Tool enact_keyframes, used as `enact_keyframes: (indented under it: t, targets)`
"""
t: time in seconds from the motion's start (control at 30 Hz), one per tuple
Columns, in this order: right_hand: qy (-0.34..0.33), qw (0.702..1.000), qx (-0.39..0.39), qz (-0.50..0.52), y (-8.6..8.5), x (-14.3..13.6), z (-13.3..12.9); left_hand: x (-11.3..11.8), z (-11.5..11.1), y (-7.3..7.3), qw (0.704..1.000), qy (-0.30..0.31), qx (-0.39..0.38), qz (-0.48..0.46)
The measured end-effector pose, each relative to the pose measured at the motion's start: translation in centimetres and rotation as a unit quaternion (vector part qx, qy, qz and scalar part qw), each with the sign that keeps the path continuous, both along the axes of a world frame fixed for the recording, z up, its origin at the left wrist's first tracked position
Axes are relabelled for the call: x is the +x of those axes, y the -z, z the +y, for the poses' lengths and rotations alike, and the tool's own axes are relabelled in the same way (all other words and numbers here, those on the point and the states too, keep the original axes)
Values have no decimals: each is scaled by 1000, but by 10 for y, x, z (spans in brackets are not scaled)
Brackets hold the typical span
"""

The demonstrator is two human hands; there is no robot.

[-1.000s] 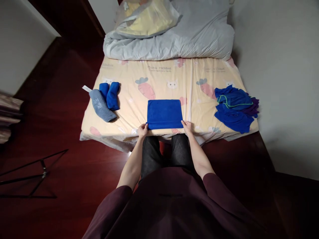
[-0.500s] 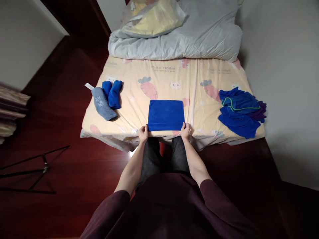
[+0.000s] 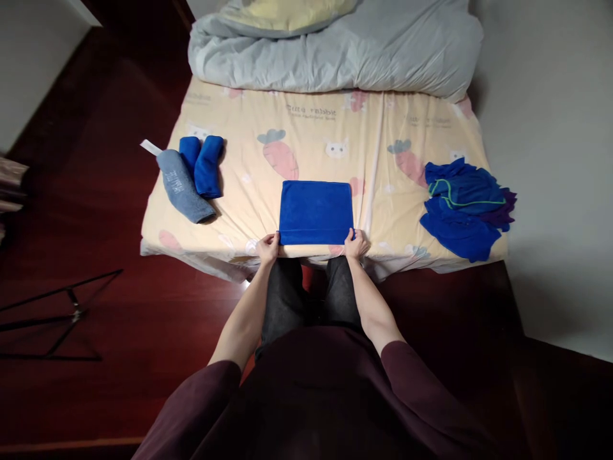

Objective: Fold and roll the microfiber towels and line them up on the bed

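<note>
A blue cloth (image 3: 315,207) lies flat as a rectangle near the front edge of the bed, with a narrow band along its near side. My left hand (image 3: 268,247) pinches its near left corner. At the near right corner, my right hand (image 3: 355,245) has its fingers closed on the cloth. Two rolled blue cloths (image 3: 209,167) and a rolled grey-blue cloth (image 3: 184,186) with a white tag rest to the left. On the right is a loose heap of blue cloths (image 3: 462,214) with green trim and a purple piece.
The bed (image 3: 230,220) has a cream sheet with carrot prints. A bunched grey quilt (image 3: 335,54) and a yellow pillow (image 3: 297,14) lie at its far end. A black tripod stand (image 3: 71,316) is on the floor at left.
The camera view has shifted, so the bed appears slightly nearer and higher. Both hands remain at the near corners of the blue cloth, whose folded shape looks much the same.
</note>
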State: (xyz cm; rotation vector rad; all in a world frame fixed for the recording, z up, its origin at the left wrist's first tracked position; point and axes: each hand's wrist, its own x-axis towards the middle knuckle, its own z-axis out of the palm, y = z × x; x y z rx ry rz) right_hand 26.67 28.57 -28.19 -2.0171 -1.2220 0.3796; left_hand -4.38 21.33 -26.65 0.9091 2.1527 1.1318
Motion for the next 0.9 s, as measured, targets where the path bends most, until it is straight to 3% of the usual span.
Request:
enact_keyframes:
  t: [0.27, 0.4, 0.47, 0.53, 0.67, 0.77, 0.9]
  targets:
    - [-119, 985, -45, 118, -20, 31, 22, -5, 11, -16, 997, -2, -21, -74]
    - [-146, 981, -26, 124, -37, 45, 22, -5, 4, -37, 997, 14, 71, -37]
    - [-159, 984, 5, 75, -46, 52, 16, -5, -7, -48, 989, 67, 133, 19]
    - [-204, 978, 43, 25, -55, 59, 8, -4, -16, -56, 970, 160, 163, 81]
    - [-389, 915, 80, -65, -71, 65, -9, 2, -21, -60, 919, 333, 116, 179]
    - [-473, 871, 52, -124, -76, 60, -17, 6, -12, -50, 892, 381, 61, 236]
    - [-506, 846, 10, -171, -78, 49, -20, 5, -2, -35, 865, 401, 24, 300]
